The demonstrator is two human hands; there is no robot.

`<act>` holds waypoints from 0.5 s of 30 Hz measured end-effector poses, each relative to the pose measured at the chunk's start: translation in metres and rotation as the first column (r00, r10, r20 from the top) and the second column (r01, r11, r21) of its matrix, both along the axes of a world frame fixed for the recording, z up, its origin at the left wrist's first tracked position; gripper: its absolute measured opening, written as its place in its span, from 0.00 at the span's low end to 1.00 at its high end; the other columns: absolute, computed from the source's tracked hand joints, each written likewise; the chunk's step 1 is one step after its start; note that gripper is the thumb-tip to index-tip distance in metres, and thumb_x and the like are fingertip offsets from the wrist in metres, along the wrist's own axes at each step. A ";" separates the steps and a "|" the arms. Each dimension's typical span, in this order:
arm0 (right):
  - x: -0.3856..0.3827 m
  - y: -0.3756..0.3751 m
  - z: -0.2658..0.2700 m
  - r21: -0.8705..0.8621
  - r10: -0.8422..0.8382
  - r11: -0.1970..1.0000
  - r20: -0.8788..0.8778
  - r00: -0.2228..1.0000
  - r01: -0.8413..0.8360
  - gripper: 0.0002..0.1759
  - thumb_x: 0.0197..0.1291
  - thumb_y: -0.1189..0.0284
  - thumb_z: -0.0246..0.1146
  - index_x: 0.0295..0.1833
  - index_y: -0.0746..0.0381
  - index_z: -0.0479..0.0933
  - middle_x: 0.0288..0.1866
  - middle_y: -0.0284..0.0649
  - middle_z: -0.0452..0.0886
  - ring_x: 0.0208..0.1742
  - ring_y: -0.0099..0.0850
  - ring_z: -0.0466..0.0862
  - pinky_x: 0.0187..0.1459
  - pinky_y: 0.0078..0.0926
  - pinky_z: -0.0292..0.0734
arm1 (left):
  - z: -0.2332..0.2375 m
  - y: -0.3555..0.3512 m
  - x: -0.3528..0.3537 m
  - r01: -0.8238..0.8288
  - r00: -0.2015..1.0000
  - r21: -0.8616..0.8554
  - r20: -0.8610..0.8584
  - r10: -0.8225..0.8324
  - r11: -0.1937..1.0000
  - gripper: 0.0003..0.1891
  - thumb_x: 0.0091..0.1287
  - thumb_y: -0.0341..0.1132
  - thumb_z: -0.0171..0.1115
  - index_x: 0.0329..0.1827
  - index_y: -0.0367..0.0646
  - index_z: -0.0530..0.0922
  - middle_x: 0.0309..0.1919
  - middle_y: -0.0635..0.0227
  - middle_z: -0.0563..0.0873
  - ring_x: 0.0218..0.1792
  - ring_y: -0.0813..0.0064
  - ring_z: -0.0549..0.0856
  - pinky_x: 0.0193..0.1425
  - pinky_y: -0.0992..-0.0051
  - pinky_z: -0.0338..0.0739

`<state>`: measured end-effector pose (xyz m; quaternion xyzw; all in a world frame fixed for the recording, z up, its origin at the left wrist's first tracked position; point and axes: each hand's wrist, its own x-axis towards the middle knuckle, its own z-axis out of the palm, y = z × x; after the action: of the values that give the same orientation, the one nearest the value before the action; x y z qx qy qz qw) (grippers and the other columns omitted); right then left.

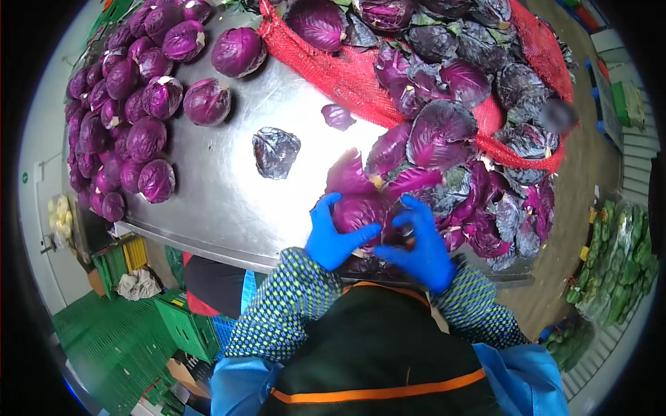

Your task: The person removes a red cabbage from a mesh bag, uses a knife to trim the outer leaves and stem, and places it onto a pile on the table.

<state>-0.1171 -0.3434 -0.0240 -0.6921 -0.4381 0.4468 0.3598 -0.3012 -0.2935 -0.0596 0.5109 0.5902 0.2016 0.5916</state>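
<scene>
A purple red cabbage (359, 212) sits near the front edge of the steel table, between my two gloved hands. My left hand (334, 237), in a blue glove, grips its left side, thumb across the front. My right hand (424, 248), also gloved in blue, is curled at the cabbage's right side. Something small and dark shows between its thumb and fingers, too hidden to name. Loose cabbage leaves (479, 215) are heaped right of my right hand. Just behind the cabbage lies a purple leaf (349, 173).
Smooth peeled cabbages (147, 139) are piled on the table's left. At the back right, a red mesh sack (333, 73) lies under and around unpeeled cabbages (520, 87). A dark leaf (276, 152) lies on the steel table (208, 225). Green crates (184, 326) stand below left.
</scene>
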 end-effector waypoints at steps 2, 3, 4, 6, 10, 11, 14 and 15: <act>-0.002 -0.012 -0.010 0.257 0.167 0.924 0.396 0.903 -0.283 0.11 0.53 0.73 0.67 0.40 0.60 0.72 0.48 0.46 0.80 0.45 0.27 0.79 0.47 0.27 0.75 | 0.002 0.016 0.007 -0.011 0.973 -0.310 0.216 0.082 0.951 0.51 0.47 0.43 0.77 0.68 0.32 0.53 0.58 0.49 0.71 0.58 0.64 0.74 0.61 0.67 0.72; 0.003 -0.013 -0.014 0.260 0.173 0.920 0.404 0.898 -0.294 0.11 0.53 0.73 0.67 0.40 0.60 0.72 0.48 0.46 0.80 0.45 0.27 0.79 0.47 0.27 0.75 | 0.008 0.019 0.009 -0.018 0.971 -0.305 0.224 0.090 0.952 0.51 0.47 0.43 0.77 0.68 0.32 0.53 0.58 0.49 0.71 0.58 0.64 0.74 0.61 0.67 0.72; 0.007 -0.013 -0.018 0.148 0.016 0.989 0.027 0.999 -0.020 0.10 0.54 0.73 0.66 0.40 0.60 0.72 0.45 0.44 0.80 0.42 0.25 0.79 0.45 0.25 0.75 | 0.014 0.020 0.010 -0.045 0.960 -0.340 0.245 0.134 0.939 0.52 0.48 0.41 0.77 0.69 0.32 0.51 0.57 0.50 0.72 0.57 0.65 0.75 0.60 0.68 0.72; 0.023 -0.008 -0.018 -0.205 -0.360 0.930 -0.352 0.864 0.304 0.07 0.58 0.73 0.63 0.40 0.61 0.72 0.35 0.32 0.77 0.33 0.20 0.77 0.34 0.19 0.75 | 0.012 0.010 0.002 -0.059 0.940 -0.298 0.304 0.154 0.953 0.51 0.50 0.36 0.75 0.70 0.32 0.49 0.54 0.53 0.75 0.55 0.65 0.77 0.60 0.69 0.73; 0.046 0.015 0.010 -0.303 -0.244 0.949 -0.510 0.825 0.093 0.27 0.55 0.70 0.66 0.60 0.60 0.66 0.37 0.29 0.72 0.33 0.18 0.74 0.22 0.15 0.70 | 0.036 -0.006 -0.003 0.122 0.984 0.026 0.129 -0.125 0.992 0.52 0.46 0.40 0.77 0.70 0.33 0.52 0.62 0.49 0.66 0.63 0.58 0.68 0.67 0.61 0.63; 0.039 0.017 0.031 -0.267 -0.131 0.964 -0.510 0.850 -0.011 0.35 0.53 0.69 0.68 0.65 0.61 0.61 0.47 0.33 0.73 0.40 0.21 0.76 0.30 0.17 0.75 | 0.049 -0.008 0.001 0.186 0.982 0.220 -0.007 -0.189 0.958 0.53 0.44 0.40 0.77 0.70 0.34 0.52 0.64 0.48 0.63 0.64 0.55 0.66 0.68 0.60 0.61; 0.004 0.023 0.016 0.054 -0.080 0.993 -0.376 0.923 0.107 0.33 0.50 0.68 0.71 0.62 0.64 0.67 0.52 0.38 0.76 0.48 0.24 0.78 0.47 0.22 0.76 | 0.082 0.001 0.004 0.275 0.961 0.417 -0.124 -0.246 0.866 0.55 0.40 0.39 0.77 0.71 0.36 0.52 0.64 0.48 0.61 0.65 0.51 0.64 0.68 0.60 0.60; 0.005 0.032 0.025 -0.144 -0.229 0.973 -0.566 0.792 0.179 0.31 0.50 0.68 0.72 0.59 0.64 0.69 0.52 0.40 0.78 0.49 0.25 0.78 0.51 0.24 0.75 | 0.087 0.005 0.001 0.292 0.956 0.434 -0.099 -0.277 0.853 0.56 0.39 0.38 0.77 0.71 0.36 0.51 0.64 0.48 0.61 0.64 0.49 0.65 0.68 0.60 0.61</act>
<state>-0.1125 -0.3113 0.0012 -0.5809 -0.2119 0.6121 0.4929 -0.3000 -0.2889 0.0273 0.7169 0.4565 0.2326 0.4728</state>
